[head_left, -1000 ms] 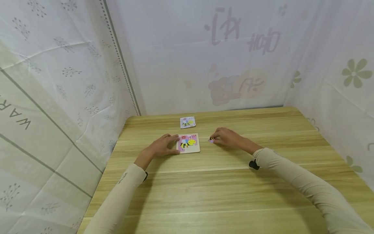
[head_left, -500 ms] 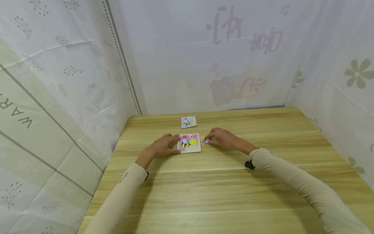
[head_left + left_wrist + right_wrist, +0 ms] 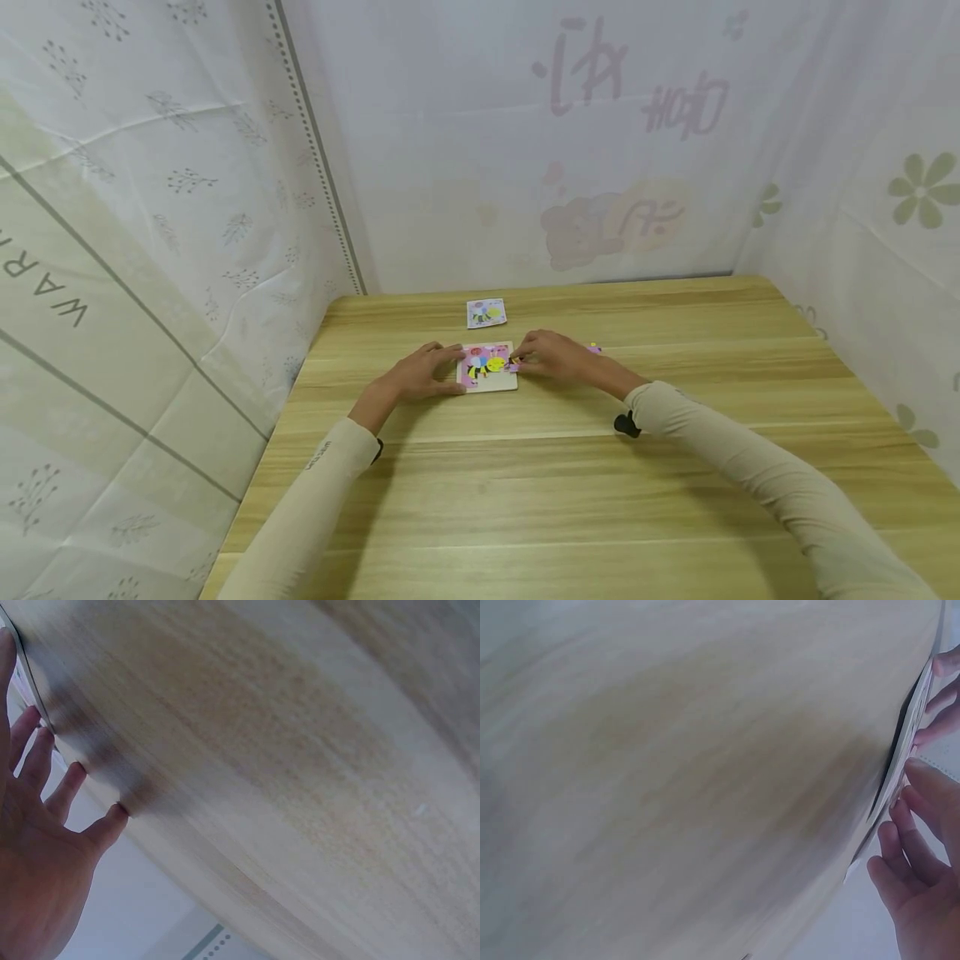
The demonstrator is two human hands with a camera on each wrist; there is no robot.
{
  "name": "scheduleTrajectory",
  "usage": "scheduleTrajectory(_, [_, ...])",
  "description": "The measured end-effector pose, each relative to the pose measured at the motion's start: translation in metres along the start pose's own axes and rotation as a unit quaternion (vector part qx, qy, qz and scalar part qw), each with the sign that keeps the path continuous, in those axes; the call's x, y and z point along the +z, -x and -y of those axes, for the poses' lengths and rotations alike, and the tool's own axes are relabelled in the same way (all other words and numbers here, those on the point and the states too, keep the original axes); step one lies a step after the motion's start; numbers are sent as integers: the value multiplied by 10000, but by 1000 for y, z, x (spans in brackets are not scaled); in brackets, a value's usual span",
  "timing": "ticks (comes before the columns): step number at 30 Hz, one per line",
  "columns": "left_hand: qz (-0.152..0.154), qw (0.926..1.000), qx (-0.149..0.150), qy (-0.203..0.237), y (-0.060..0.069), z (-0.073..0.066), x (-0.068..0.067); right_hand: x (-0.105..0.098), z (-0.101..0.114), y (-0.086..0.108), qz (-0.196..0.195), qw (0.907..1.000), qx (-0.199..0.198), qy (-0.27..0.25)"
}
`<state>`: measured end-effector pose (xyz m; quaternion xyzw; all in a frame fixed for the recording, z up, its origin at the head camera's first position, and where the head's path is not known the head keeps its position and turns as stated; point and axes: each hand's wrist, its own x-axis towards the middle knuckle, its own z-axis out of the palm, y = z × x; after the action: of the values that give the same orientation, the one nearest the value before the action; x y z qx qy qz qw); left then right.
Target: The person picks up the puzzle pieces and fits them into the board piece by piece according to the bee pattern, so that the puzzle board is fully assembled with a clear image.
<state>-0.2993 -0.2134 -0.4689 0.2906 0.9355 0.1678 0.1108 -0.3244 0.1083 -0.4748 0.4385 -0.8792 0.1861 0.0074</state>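
A square wooden jigsaw board (image 3: 498,382) lies on the table, partly covered by a picture of a yellow-and-black bee on pink. Its lower right part is bare wood. My left hand (image 3: 417,373) holds the board's left side, thumb near the lower corner and a finger near the upper one; in the left wrist view, some fingertips of that hand (image 3: 45,825) rest on the table. My right hand (image 3: 558,357) pinches a small pink, black and yellow puzzle piece (image 3: 513,365) at the board's right edge. In the right wrist view, the piece is hard to make out beside the right hand (image 3: 930,862).
Behind the board lies a small picture card (image 3: 486,313) with the same bee. Another pink-and-yellow puzzle piece (image 3: 595,348) shows just behind my right wrist, partly hidden. The wooden table (image 3: 480,483) ends at patterned curtains (image 3: 450,167) at the back and sides.
My right hand has moved left with the puzzle piece, from the bare table to the board's right edge. Another piece has come into sight behind the right wrist. My left hand stays put.
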Motion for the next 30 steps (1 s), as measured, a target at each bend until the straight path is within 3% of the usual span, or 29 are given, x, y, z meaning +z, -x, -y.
scheduleTrajectory(14, [-45, 10000, -17, 83, -1, 2, 2, 11, 18, -21, 355, 9993, -42, -111])
scheduleTrajectory(30, [-72, 10000, 1, 46, -1, 1, 2, 24, 27, -33, 409, 9985, -333, -133])
